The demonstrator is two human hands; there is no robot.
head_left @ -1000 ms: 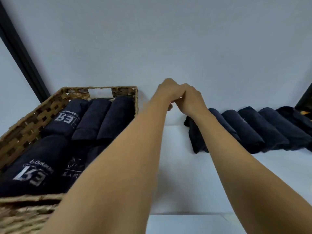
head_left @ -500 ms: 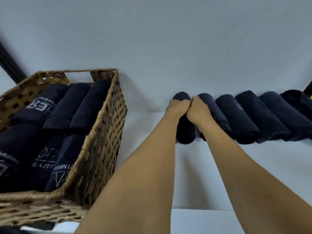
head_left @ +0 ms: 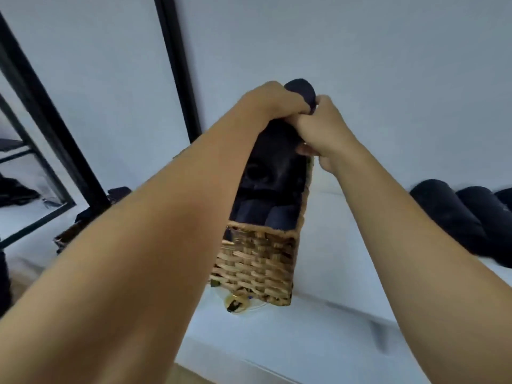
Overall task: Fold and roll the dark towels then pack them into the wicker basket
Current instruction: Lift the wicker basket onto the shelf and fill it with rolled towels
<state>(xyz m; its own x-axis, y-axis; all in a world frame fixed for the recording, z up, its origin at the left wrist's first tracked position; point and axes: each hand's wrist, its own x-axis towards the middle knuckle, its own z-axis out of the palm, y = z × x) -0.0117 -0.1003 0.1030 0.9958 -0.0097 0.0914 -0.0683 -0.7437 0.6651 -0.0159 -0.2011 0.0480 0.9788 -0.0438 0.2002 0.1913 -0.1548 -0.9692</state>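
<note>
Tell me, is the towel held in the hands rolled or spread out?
Rolled. The left hand and right hand grip the dark towel as a compact cylinder; its rounded end shows above them.

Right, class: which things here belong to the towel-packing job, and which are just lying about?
Job: rolled towel, gripped by left hand and right hand; wicker basket; waiting towel rolls at right.
Lying about: black frame; yellowish object by the basket.
</note>
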